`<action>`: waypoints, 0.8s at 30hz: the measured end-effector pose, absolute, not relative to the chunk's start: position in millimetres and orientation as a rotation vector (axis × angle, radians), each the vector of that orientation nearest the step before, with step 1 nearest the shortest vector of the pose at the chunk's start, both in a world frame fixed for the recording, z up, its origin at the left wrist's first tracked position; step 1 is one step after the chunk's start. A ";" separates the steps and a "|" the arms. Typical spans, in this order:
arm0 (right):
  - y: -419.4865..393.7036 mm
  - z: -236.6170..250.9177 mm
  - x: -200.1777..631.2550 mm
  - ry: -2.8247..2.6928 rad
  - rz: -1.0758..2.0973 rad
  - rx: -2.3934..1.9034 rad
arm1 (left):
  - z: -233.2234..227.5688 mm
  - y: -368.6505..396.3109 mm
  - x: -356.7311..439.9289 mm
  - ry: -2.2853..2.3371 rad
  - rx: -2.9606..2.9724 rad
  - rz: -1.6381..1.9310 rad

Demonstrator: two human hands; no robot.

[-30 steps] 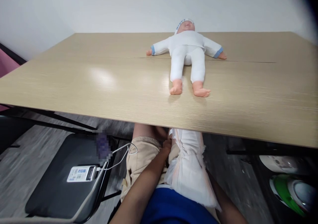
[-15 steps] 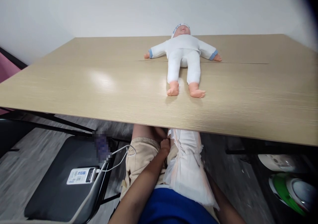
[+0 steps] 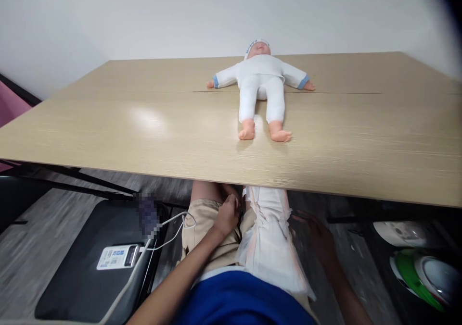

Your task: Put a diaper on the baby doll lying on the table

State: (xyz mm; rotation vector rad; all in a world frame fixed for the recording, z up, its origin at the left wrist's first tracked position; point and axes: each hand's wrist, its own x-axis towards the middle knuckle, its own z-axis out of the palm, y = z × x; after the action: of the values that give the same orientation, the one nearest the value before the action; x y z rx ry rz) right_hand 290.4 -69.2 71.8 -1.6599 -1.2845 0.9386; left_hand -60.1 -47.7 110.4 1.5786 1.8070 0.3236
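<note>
A white diaper with pale pink edges lies opened out lengthwise over my right thigh, its far end partly hidden under the table edge. My left hand is over my lap just left of the diaper, apart from it. Its fingers are curled closed, and whatever they may hold is hidden. To the right of the diaper, my right hand is open, fingers stretched towards its edge with a small gap. On the table lies a baby doll in white clothes and a cap, face up, arms spread, feet towards me.
The wooden table spans the view in front of my lap. A black chair at left bears a power bank with a white cable. Low at right are a green-and-white round object and a white item.
My left hand has drawn back from the diaper's left edge and risen a little. My right hand, mostly hidden by the diaper before, has come out to its right.
</note>
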 end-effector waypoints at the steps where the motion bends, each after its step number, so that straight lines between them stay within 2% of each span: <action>1: -71.6 76.2 290.5 -1.297 0.925 -1.651 | 115.2 -56.9 -63.8 1.786 1.593 0.369; 7: -81.2 95.2 279.0 -1.325 0.869 -1.547 | 131.9 -98.4 -72.5 1.559 1.551 0.791; 14: -85.4 107.9 252.4 -1.272 0.998 -1.496 | 138.9 -103.0 -50.4 1.515 1.260 0.893; 20: -82.8 126.9 222.8 -1.275 1.137 -1.752 | 136.5 -84.1 -12.3 1.419 0.798 0.872; 24: -80.8 149.7 200.3 -1.349 1.342 -1.634 | 141.6 -80.8 11.8 1.338 0.673 0.896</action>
State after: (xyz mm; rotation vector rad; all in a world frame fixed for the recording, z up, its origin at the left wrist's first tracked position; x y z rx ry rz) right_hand 200.3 -80.8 149.7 -1.6342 -1.3490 1.3421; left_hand 11.8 -80.8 141.6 0.6725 1.3381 0.8957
